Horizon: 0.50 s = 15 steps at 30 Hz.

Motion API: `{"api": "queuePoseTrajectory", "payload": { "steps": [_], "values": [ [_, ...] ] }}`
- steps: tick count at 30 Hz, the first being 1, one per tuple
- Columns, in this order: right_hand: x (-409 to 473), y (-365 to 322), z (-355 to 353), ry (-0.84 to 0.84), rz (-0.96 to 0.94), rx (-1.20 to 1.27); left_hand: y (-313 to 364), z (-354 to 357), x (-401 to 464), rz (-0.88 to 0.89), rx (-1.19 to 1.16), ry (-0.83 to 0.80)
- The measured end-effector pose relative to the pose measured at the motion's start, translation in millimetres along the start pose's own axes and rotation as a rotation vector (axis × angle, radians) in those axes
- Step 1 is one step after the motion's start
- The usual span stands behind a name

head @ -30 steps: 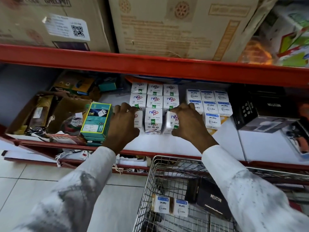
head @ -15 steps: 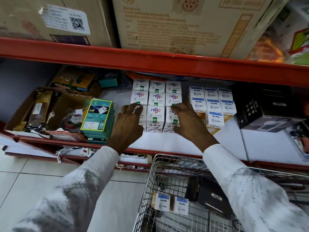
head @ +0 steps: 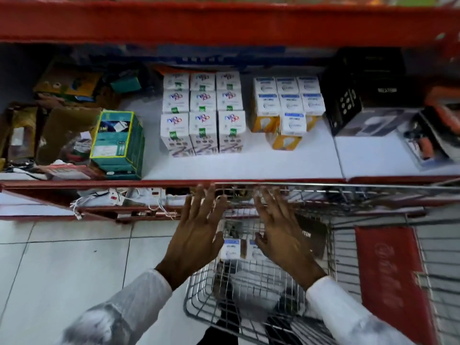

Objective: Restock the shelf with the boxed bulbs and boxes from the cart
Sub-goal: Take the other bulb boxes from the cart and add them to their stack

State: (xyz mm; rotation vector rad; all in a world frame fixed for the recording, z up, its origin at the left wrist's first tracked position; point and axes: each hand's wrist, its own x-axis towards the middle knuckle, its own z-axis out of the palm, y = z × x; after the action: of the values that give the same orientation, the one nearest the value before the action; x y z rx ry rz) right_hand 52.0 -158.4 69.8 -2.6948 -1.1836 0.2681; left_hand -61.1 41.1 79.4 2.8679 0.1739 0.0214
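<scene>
Both hands have pulled back from the white bulb boxes on the shelf and now hover low in the frame over the cart, holding nothing. At the left of the frame, torn brown cartons [head: 62, 135] sit on the shelf [head: 249, 165] beside a stack of green boxes [head: 117, 143]. Just right of those, near the centre, the white bulb boxes [head: 202, 113] stand in a tidy three-by-three block. Below them, the left hand [head: 196, 235] is spread flat with its fingers [head: 209, 197] open and apart, reaching the front rim of the wire cart [head: 348, 192]. Two small blue-topped boxes [head: 232, 249] lie in the cart between the hands. The right hand [head: 281, 235] is open likewise. Above it, on the shelf, more blue-topped boxes with orange sides [head: 288, 105] stand in a looser group, and a black box [head: 358, 90] fills the upper right.
</scene>
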Motion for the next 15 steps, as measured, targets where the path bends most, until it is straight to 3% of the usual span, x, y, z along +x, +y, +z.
{"api": "queuePoseTrajectory", "payload": {
  "steps": [5,9,15],
  "values": [
    [-43,14,62,-0.195,0.071,0.045,26,60,-18,0.042,0.054,-0.248],
    [-48,16,101,-0.312,0.117,0.083,38,97,-16,-0.014,0.124,-0.556],
    [-31,15,133,-0.4,0.209,0.122,44,130,-2,-0.082,0.236,-0.648]
  ]
}}
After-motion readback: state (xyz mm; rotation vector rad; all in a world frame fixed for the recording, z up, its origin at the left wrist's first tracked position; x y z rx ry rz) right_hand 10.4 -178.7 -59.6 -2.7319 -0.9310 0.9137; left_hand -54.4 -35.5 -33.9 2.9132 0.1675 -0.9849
